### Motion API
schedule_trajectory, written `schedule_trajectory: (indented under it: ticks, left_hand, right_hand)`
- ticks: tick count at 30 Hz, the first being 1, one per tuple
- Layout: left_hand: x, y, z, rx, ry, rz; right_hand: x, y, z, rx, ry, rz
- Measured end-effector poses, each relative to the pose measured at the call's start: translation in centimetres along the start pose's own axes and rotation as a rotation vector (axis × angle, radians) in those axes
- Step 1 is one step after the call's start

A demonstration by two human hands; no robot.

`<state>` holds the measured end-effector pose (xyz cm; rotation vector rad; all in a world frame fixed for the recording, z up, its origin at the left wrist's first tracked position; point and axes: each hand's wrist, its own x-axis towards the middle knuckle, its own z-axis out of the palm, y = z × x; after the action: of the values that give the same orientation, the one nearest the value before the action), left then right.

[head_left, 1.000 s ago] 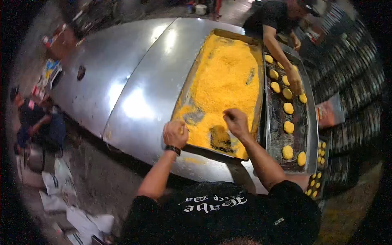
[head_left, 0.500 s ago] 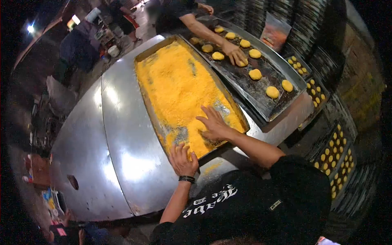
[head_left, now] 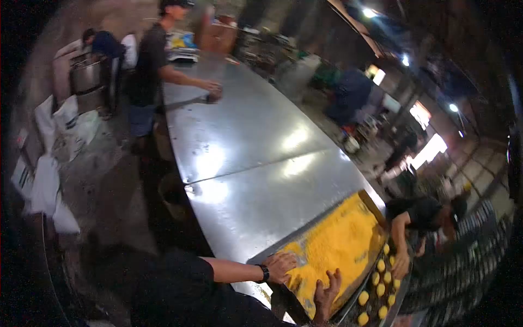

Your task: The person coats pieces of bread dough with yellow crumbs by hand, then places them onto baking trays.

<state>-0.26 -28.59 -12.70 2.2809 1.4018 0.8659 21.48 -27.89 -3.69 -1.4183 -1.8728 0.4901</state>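
Note:
A shallow metal tray (head_left: 371, 208) full of yellow crumbs (head_left: 338, 234) sits at the near end of the steel table. My left hand (head_left: 280, 267), with black bands at the wrist, rests at the tray's near corner, fingers stretched over the crumbs. Just above the crumbs on the tray's right side is my right hand (head_left: 327, 291). Its fingers are spread and point upward, with nothing in them. Alongside the tray, a dark baking tray (head_left: 373, 313) carries rows of round yellow dough pieces (head_left: 363, 298). A co-worker's hand (head_left: 401, 265) reaches over that baking tray.
The long steel table (head_left: 261, 201) runs away from me. Another person (head_left: 150, 71) stands at its far left, arm stretched over it. A scale (head_left: 184, 54) sits at the far end. White sacks (head_left: 46, 185) stand on the left, and stacked trays (head_left: 463, 267) on the right.
My view has swung toward the table's far end. My right hand has come up from the crumbs, fingers now upward. The left hand stays at the tray's corner.

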Motion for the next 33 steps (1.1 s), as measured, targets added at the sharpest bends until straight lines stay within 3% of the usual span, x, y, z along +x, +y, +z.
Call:
schedule_trajectory:
  ticks: [1, 2, 3, 5, 8, 9, 10, 12, 14, 17, 18, 19, 20, 21, 22, 23, 25, 27, 29, 33]
  left_hand:
    - [0.0, 0.5, -0.5, 0.011, 0.053, -0.015]
    - [-0.5, 1.4, -0.7, 0.009, 0.029, -0.028]
    - [-0.6, 1.2, -0.6, 0.042, 0.017, -0.043]
    - [-0.6, -0.1, 0.4, 0.095, -0.036, -0.060]
    - [-1.2, -0.4, 2.7, 0.209, -0.017, -0.122]
    - [-1.4, -0.6, 3.3, 0.256, 0.012, -0.152]
    - [-1.1, -1.4, 2.3, 0.170, -0.008, -0.154]
    - [-1.0, -0.8, 1.0, 0.176, -0.016, -0.166]
    - [-0.9, 0.0, 0.5, 0.181, -0.053, -0.170]
    - [-0.8, 1.0, -2.1, 0.173, -0.158, -0.170]
    - [-1.4, -0.9, 0.1, 0.207, -0.093, -0.144]
    - [-0.4, 0.0, -1.7, 0.159, -0.182, -0.233]
    - [-0.5, 0.2, -3.1, 0.090, -0.102, -0.186]
    - [-0.8, -1.3, -3.2, 0.066, -0.004, -0.098]
    - [-0.6, -0.8, -5.6, 0.077, -0.025, -0.079]
    - [0.9, -1.3, -7.3, 0.189, 0.058, -0.105]
    - [1.0, -1.0, -7.4, 0.142, -0.073, -0.084]
    - [4.2, -2.7, -7.3, 0.130, -0.007, -0.013]
    - [4.3, -4.4, -8.6, 0.053, -0.066, 0.016]
    - [4.3, -5.6, -9.4, 0.079, -0.155, 0.111]
  right_hand:
    - [1.3, -0.3, 0.0, 0.050, 0.040, -0.105]
    - [1.6, -3.7, -1.4, 0.097, 0.091, -0.031]
    - [2.5, -3.7, -1.0, 0.205, 0.176, -0.095]
    - [3.2, -5.1, -1.2, 0.466, 0.176, -0.013]
    - [2.9, -4.3, 0.7, 0.494, 0.092, -0.047]
    - [3.1, -2.5, 2.1, 0.306, -0.068, -0.062]
    - [1.8, -1.9, 3.0, -0.274, -0.108, -0.165]
    - [-0.2, -1.5, 2.5, -0.750, -0.115, -0.283]
    - [-2.0, -1.5, -0.4, -0.548, -0.040, -0.288]
    - [-4.1, 0.3, -0.9, 0.454, -0.038, 0.233]
    - [-3.8, -1.5, -3.0, 0.369, -0.084, 0.386]
    - [-3.8, -1.2, -3.2, 0.250, -0.031, 0.319]
    - [-4.6, -1.1, -2.7, 0.121, 0.024, 0.327]
    - [-5.2, -0.8, -1.8, -0.034, 0.085, 0.191]
    - [-5.2, -2.5, -2.2, -0.172, 0.018, 0.189]
    - [-2.2, -1.3, -1.2, -0.125, 0.014, 0.096]
    - [-4.8, -2.5, -0.1, -0.066, 0.073, 0.232]
    - [-1.0, -2.0, 1.9, 0.019, 0.051, 0.284]
    - [0.1, -3.6, 4.7, 0.022, 0.102, 0.318]
    - [0.5, -3.6, 8.9, -0.192, 0.200, 0.363]
